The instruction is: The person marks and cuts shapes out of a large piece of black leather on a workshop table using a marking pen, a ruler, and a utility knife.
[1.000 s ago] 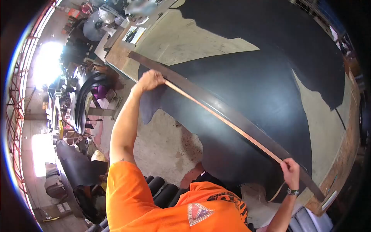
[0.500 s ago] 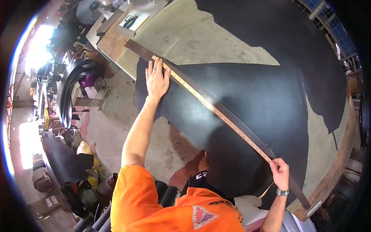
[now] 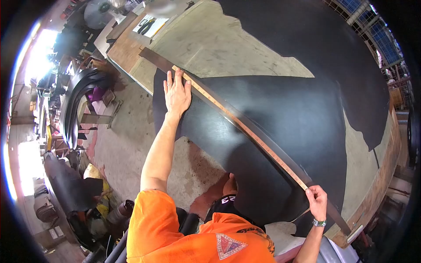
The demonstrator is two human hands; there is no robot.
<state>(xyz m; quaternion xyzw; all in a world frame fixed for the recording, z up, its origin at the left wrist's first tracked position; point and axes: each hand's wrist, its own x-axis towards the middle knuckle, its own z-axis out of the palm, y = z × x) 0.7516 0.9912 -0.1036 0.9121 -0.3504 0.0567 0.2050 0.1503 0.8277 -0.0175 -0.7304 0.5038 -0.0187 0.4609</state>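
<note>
A large black leather hide (image 3: 302, 114) lies on the table, with a long dark straightedge (image 3: 154, 58) set diagonally over it. Along the straightedge stretches a tan measuring tape (image 3: 242, 126) with printed marks. My left hand (image 3: 176, 97) lies flat near the tape's upper end, fingers extended, fingertips touching the tape and the straightedge edge. At the lower end, my right hand (image 3: 318, 204) pinches the tape's tip between thumb and fingers, close above the leather. A watch circles the right wrist.
A second dark hide (image 3: 315, 33) covers the table's far side. The pale table top (image 3: 215, 41) shows between the hides. Dark hides (image 3: 79, 103) hang over a stand at left, near a fan (image 3: 97, 13). Rolled material (image 3: 188, 222) stands by my body.
The view has shifted slightly. Both hands keep their places on the tape, and the tape still runs along the straightedge.
</note>
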